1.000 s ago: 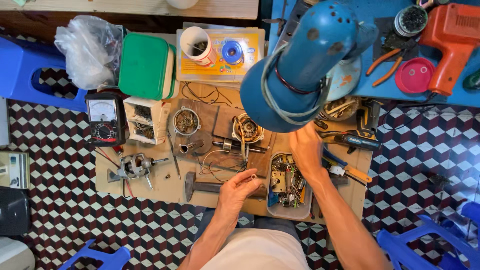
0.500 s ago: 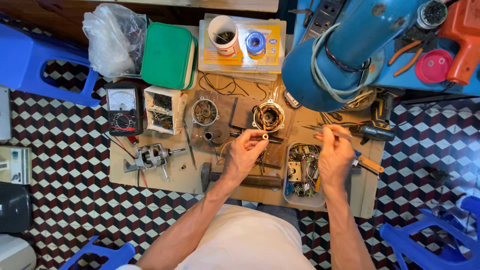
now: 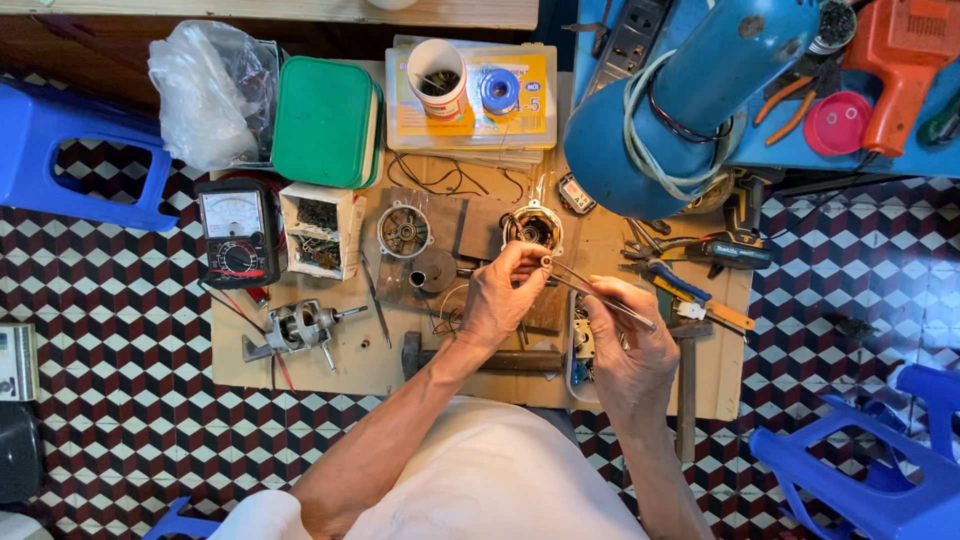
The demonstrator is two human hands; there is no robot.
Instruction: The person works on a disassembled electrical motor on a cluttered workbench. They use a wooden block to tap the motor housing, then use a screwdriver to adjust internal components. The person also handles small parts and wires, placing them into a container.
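Bare steel shows in the long, thin tweezers point(image 3: 600, 295) that the right hand point(image 3: 625, 350) pinches near their back end; their long axis runs up and to the left, tips toward the left hand point(image 3: 500, 295). That left grip is closed, thumb and forefinger clenched on a small pale sleeve-like piece point(image 3: 545, 261), too small to identify, held above the low wooden bench point(image 3: 300, 365) just in front of the copper-wound motor stator point(image 3: 532, 228). The tweezer tips meet the little piece right at the left fingertips, so the piece lies up and left of the right grip, and the left hand is far the nearer, already touching it.

Around the hands: a hammer point(image 3: 480, 358) lies across the bench under the left wrist, and a shallow parts tray point(image 3: 580, 345) sits partly hidden below the right hand. A round motor end cap point(image 3: 404, 231) and a dark disc point(image 3: 434, 270) rest to the left of the stator. Farther left stand an analogue multimeter point(image 3: 238, 232) and a small motor rotor assembly point(image 3: 298, 327). A blue lamp shade point(image 3: 690, 100) hangs over the upper right.
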